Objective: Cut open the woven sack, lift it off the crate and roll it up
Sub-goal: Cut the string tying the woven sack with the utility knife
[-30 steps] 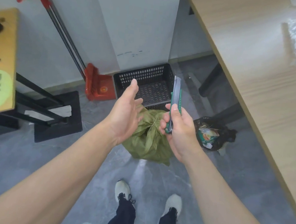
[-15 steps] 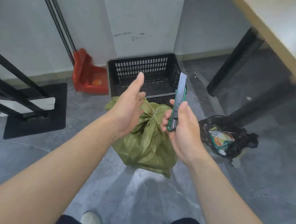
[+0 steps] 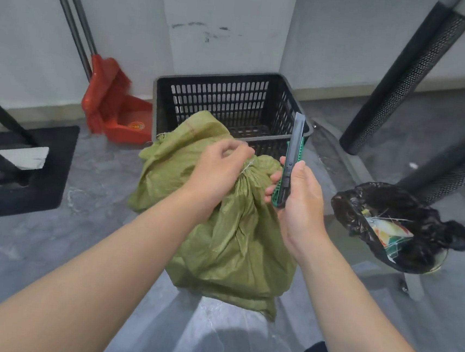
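Note:
An olive-green woven sack [image 3: 233, 241] stands on the grey floor, its neck tied with pale string [image 3: 247, 168]. What it covers is hidden. My left hand [image 3: 217, 168] is closed on the gathered neck of the sack, beside the tie. My right hand [image 3: 299, 202] holds a green and grey utility knife [image 3: 291, 158] upright just right of the tie. The knife's tip points up and does not touch the sack.
An empty black slotted crate [image 3: 232, 102] stands behind the sack against the white wall. A red dustpan and broom [image 3: 113, 107] lean at the left. A bin lined with a black bag [image 3: 396, 228] sits at the right, black table legs [image 3: 399, 78] behind it.
My left hand has dropped from open in the air onto the sack's neck and closed on it. The view has moved closer and lower. The knife stays upright in my right hand.

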`<action>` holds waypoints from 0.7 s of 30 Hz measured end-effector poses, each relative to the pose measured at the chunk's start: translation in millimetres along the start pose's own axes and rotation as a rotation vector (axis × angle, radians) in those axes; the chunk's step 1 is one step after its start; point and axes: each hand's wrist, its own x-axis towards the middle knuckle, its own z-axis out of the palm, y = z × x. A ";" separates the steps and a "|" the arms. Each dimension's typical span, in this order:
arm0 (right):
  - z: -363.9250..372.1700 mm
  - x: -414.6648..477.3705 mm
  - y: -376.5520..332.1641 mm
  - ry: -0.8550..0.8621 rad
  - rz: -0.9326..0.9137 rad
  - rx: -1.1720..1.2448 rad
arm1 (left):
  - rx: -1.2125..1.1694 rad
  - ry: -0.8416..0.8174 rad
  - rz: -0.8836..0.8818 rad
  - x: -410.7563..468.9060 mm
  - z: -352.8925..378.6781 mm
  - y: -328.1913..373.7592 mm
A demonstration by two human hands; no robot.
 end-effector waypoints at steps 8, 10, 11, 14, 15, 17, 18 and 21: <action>-13.3 20.0 38.0 0.108 -0.058 -0.087 | 0.480 0.275 0.141 34.1 22.0 -71.3; -17.5 21.6 41.3 0.109 -0.062 -0.112 | 0.589 0.340 0.219 37.1 26.6 -81.4; -19.2 22.3 42.7 0.107 -0.065 -0.129 | 0.631 0.370 0.257 38.3 29.1 -85.8; -24.1 25.8 49.0 0.107 -0.061 -0.188 | 0.652 0.436 0.302 43.0 37.7 -97.6; -25.3 26.8 51.2 0.107 -0.055 -0.206 | 0.635 0.455 0.298 46.3 40.0 -101.5; -26.1 28.6 54.0 0.111 -0.040 -0.225 | 0.618 0.480 0.279 53.6 42.8 -106.9; -26.3 29.5 54.6 0.115 -0.033 -0.237 | 0.623 0.484 0.265 57.0 43.8 -108.7; -27.2 32.9 56.9 0.110 -0.062 -0.334 | 0.633 0.448 0.231 63.7 45.1 -111.7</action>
